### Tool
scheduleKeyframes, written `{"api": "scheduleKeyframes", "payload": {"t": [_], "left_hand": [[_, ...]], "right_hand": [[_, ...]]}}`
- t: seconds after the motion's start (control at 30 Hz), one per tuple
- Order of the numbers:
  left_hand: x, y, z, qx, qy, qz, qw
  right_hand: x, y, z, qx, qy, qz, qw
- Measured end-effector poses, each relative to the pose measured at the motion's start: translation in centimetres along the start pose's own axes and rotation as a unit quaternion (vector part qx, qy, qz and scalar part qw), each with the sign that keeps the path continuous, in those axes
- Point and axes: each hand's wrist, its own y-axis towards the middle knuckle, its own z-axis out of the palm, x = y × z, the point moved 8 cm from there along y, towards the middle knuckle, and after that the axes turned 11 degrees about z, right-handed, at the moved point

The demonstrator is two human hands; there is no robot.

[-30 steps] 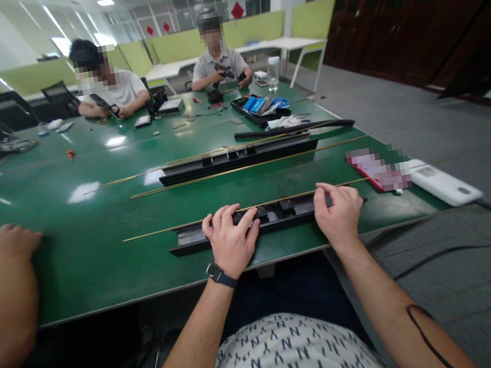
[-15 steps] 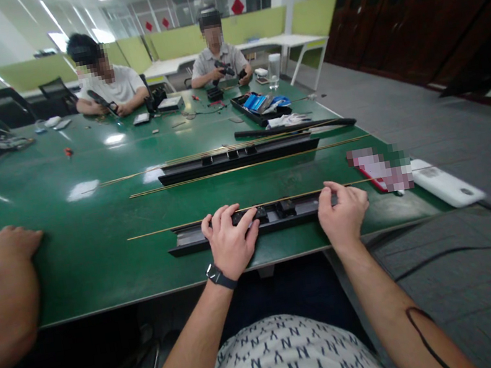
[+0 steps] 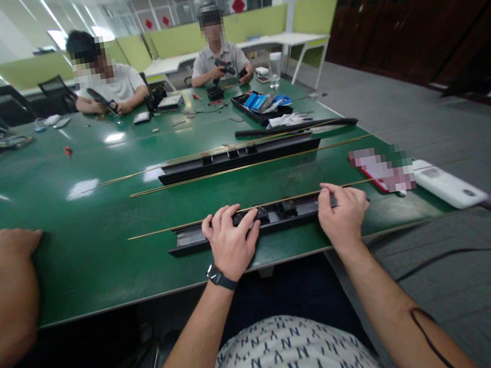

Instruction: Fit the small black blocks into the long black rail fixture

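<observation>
- Head view, clock directions read from the person, twelve straight ahead: the left hand (image 3: pixel 230 237) lies over the near black channel (image 3: pixel 280 224), thumb apart from the fingers; whether it clamps anything cannot be told.
- Right hand (image 3: pixel 343 211): curled at the channel's three-o'clock end, thumb and forefinger together, apparently pinching the thin brass rod (image 3: pixel 286 200).
- Rod: on the twelve-o'clock side of both palms, beside the channel's far edge, long axis running nine to three, nearly parallel to the channel. The right hand is nearer, its fingertips at the rod; contact with the left fingers is unclear.
- Black block (image 3: pixel 286 208): inside the channel, between the hands.
- Toward twelve: a second brass strand (image 3: pixel 247 167), then the far black channel (image 3: pixel 241 161).
- Three o'clock from the right hand: a red-edged object (image 3: pixel 366 171), then a white device (image 3: pixel 450 182).
- Nine to ten o'clock, well apart: a co-worker's hands (image 3: pixel 11 245).
</observation>
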Motion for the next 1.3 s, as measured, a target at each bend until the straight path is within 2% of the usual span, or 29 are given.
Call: {"api": "scheduleKeyframes", "payload": {"t": [0.57,0.8,1.07,1.3], "left_hand": [[0.0,0.0,0.0,-0.003,0.000,0.001,1.000],[0.0,-0.1,0.1,-0.001,-0.005,0.001,1.000],[0.0,-0.1,0.0,0.003,-0.002,0.005,1.000],[0.0,-0.1,-0.1,0.002,-0.005,0.007,1.000]], "right_hand": [[-1.1,0.4,-0.2,-0.036,0.009,0.049,0.998],[-0.8,0.2,0.1,-0.016,-0.002,0.022,1.000],[-0.8,0.0,0.0,-0.026,-0.003,0.014,1.000],[0.1,-0.1,0.0,-0.007,0.017,-0.017,1.000]]}}
